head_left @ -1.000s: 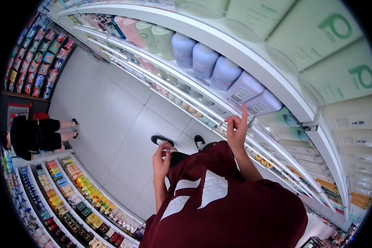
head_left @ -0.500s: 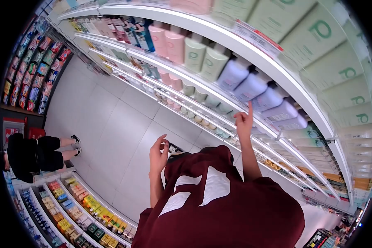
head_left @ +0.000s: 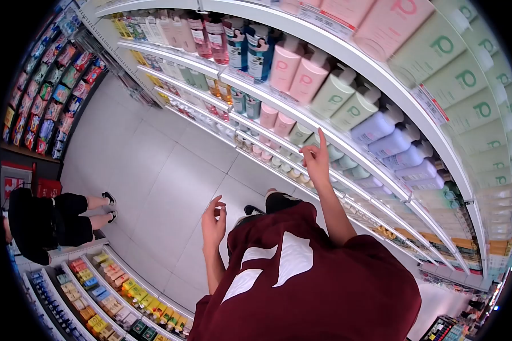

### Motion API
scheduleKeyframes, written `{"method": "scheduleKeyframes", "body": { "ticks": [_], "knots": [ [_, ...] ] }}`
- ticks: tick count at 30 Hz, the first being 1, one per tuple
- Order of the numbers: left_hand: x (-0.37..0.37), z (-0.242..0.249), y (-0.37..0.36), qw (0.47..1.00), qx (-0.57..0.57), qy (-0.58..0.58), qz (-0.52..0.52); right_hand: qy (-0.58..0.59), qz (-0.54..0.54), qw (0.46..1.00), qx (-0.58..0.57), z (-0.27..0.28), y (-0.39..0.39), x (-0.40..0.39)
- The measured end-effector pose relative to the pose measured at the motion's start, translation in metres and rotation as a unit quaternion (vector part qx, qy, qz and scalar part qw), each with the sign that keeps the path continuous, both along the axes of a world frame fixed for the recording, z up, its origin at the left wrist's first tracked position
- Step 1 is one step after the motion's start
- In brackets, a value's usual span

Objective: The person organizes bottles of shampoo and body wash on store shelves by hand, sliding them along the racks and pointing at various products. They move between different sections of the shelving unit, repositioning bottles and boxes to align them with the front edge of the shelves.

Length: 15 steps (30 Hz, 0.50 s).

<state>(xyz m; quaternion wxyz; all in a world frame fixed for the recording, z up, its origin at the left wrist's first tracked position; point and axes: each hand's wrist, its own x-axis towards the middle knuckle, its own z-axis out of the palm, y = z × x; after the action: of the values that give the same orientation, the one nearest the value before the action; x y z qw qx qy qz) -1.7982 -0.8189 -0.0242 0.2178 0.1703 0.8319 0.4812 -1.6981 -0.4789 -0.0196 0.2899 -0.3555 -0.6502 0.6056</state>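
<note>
My right hand (head_left: 317,161) is raised in front of the shelf, index finger stretched out and the other fingers loosely bent, with nothing in it. The fingertip overlaps the shelf edge (head_left: 305,115) just below the pale green pump bottles (head_left: 355,109). Lilac pump bottles (head_left: 375,127) stand to the right of them, and pink pump bottles (head_left: 310,78) to the left. Lower and to the left, my left hand (head_left: 214,223) hangs over the floor, its fingers half bent and apart, holding nothing.
Blue-labelled bottles (head_left: 260,52) stand farther left along the shelf. Large green cartons (head_left: 438,51) line the upper shelf. A person in black (head_left: 31,219) stands at the left, near packets on a rack (head_left: 51,96). Behind is a shelf of small boxes (head_left: 145,298) across the tiled floor (head_left: 153,165).
My right hand has shifted left, from the lilac bottles to below the green ones. The view has moved along the shelf, showing more of the blue and pink bottles.
</note>
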Motion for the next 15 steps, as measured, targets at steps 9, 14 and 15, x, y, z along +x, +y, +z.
{"method": "scheduleKeyframes", "body": {
  "ticks": [9, 14, 15],
  "knots": [
    [-0.057, -0.009, -0.038, 0.997, -0.013, -0.016, 0.079, 0.042, 0.058, 0.996, 0.057, -0.005, 0.027, -0.141],
    [-0.118, -0.013, -0.04, 0.996, -0.017, -0.009, 0.092, 0.044, -0.045, 0.992, 0.109, -0.036, 0.021, -0.162],
    [-0.135, -0.01, -0.038, 0.996, -0.015, 0.007, 0.091, 0.047, -0.046, 0.993, 0.102, -0.034, 0.014, -0.173]
  ]
}}
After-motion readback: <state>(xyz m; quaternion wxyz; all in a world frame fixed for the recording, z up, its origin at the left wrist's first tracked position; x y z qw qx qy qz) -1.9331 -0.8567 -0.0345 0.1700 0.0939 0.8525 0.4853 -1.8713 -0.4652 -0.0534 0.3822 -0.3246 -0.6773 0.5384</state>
